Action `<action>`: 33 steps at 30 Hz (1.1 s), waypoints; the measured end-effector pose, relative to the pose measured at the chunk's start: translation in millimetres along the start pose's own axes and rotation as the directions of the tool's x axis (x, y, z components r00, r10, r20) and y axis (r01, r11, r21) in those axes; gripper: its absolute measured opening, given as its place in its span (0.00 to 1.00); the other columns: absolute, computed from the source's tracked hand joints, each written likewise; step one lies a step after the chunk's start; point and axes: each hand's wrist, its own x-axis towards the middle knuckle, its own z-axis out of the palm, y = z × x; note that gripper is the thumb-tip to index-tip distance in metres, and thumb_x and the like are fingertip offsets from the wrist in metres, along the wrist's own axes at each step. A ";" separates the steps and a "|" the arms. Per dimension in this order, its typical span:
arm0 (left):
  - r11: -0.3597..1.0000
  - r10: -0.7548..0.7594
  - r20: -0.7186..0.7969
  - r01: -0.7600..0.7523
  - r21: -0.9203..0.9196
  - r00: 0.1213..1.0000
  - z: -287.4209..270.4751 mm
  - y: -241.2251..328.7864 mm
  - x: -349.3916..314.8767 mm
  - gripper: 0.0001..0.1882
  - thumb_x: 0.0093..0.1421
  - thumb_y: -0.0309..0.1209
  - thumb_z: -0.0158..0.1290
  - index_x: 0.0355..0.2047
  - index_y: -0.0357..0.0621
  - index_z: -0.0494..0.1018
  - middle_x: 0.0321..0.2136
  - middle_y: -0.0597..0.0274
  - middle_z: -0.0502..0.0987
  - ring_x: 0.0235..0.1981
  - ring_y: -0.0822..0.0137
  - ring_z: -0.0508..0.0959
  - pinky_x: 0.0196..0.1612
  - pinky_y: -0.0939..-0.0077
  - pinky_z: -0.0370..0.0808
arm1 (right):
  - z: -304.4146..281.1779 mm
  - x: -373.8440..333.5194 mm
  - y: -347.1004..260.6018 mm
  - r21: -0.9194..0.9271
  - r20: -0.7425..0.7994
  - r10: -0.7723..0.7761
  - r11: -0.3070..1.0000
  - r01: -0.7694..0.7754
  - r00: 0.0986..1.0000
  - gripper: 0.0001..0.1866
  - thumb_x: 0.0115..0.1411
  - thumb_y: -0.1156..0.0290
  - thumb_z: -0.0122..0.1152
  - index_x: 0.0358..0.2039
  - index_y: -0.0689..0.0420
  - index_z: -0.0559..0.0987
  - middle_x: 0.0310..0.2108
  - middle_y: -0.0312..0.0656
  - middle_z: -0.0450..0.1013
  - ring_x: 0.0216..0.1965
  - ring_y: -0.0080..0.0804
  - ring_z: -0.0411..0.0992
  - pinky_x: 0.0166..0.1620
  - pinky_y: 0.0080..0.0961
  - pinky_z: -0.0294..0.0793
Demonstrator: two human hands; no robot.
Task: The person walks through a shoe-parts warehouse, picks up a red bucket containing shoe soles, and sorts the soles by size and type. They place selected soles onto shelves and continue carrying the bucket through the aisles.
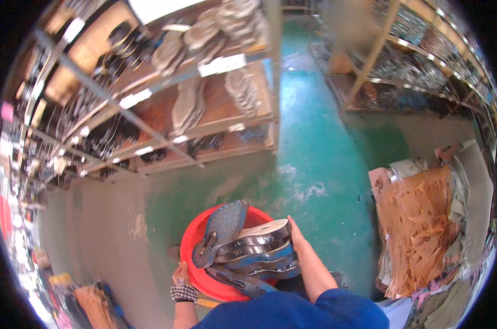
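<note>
The left hand (181, 272), below it a checkered cuff (184, 293), is gripping the rim of a red basin (192, 233). The right hand (296, 233) is touching the right end of stacked shoe soles (262, 255); how firmly it is closing, I cannot tell. The soles are lying in the basin, rising above its rim. Rightward, brown sheets (415, 225) are lying piled; beyond the green floor (309, 164), a shelf rack (276, 82) is holding more soles (188, 107).

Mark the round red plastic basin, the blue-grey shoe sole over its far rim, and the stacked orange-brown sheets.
Round red plastic basin (189, 244), head view: left rim.
Blue-grey shoe sole (227, 219), head view: tread.
Stacked orange-brown sheets (415, 230), head view: middle.
</note>
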 end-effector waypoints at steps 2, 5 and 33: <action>0.987 -0.015 0.153 0.039 -0.153 0.988 54.2 45.1 -7.4 0.20 0.64 0.38 0.50 0.45 0.29 0.72 0.40 0.48 0.78 0.39 0.56 0.79 0.46 0.62 0.77 | -30.9 -31.3 -26.3 0.072 -0.200 0.021 0.997 -0.006 0.980 0.42 0.58 0.34 0.43 0.60 0.58 0.65 0.58 0.47 0.65 0.58 0.42 0.64 0.61 0.41 0.59; 1.000 -0.006 0.262 0.014 -0.027 0.965 150.4 125.6 2.4 0.21 0.64 0.37 0.51 0.46 0.28 0.71 0.40 0.49 0.78 0.39 0.59 0.79 0.46 0.65 0.76 | -70.7 -68.5 -79.5 0.267 -0.205 -0.035 0.960 0.090 0.978 0.42 0.59 0.35 0.42 0.61 0.58 0.63 0.60 0.46 0.63 0.59 0.42 0.62 0.61 0.43 0.59; 0.994 -0.083 0.630 0.110 -0.004 0.772 799.1 415.6 106.9 0.22 0.60 0.38 0.56 0.49 0.34 0.72 0.44 0.57 0.78 0.44 0.66 0.77 0.49 0.71 0.73 | -320.0 30.0 -588.6 0.327 -0.521 -0.259 0.820 0.471 0.813 0.38 0.57 0.35 0.43 0.56 0.52 0.70 0.55 0.43 0.68 0.55 0.44 0.65 0.58 0.44 0.63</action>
